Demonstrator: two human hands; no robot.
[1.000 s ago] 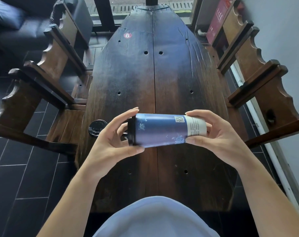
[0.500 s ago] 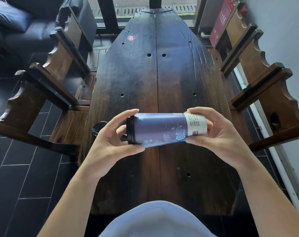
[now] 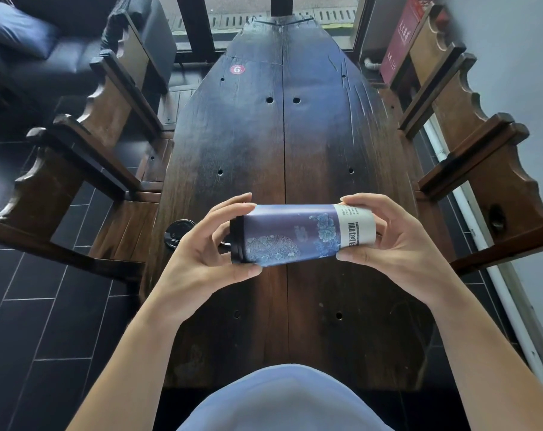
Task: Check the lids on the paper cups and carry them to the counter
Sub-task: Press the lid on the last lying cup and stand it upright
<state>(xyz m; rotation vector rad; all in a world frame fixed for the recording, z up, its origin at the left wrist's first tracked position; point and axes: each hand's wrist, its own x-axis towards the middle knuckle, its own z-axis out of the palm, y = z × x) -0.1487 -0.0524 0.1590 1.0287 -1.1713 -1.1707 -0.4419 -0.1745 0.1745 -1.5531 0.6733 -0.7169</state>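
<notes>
A tall blue paper cup [image 3: 295, 233] with a floral print and a white band near its base lies on its side in the air above the dark wooden table [image 3: 282, 135]. Its black lid [image 3: 237, 239] points left. My left hand [image 3: 201, 256] grips the lid end between thumb and fingers. My right hand [image 3: 391, 241] holds the base end, fingers over the top and thumb below. A second black lid [image 3: 178, 233], perhaps on another cup, shows at the table's left edge, partly behind my left hand.
Heavy wooden chairs [image 3: 77, 169] line the table's left side, and more chairs [image 3: 488, 157] stand on the right against a pale wall. A round red number sticker [image 3: 237, 69] sits far up the table. Dark floor tiles [image 3: 30, 321] lie to the left.
The cup has been rotated about its long axis between my hands: the QR code has turned out of sight and the flower print now faces up. The camera has also shifted slightly.
</notes>
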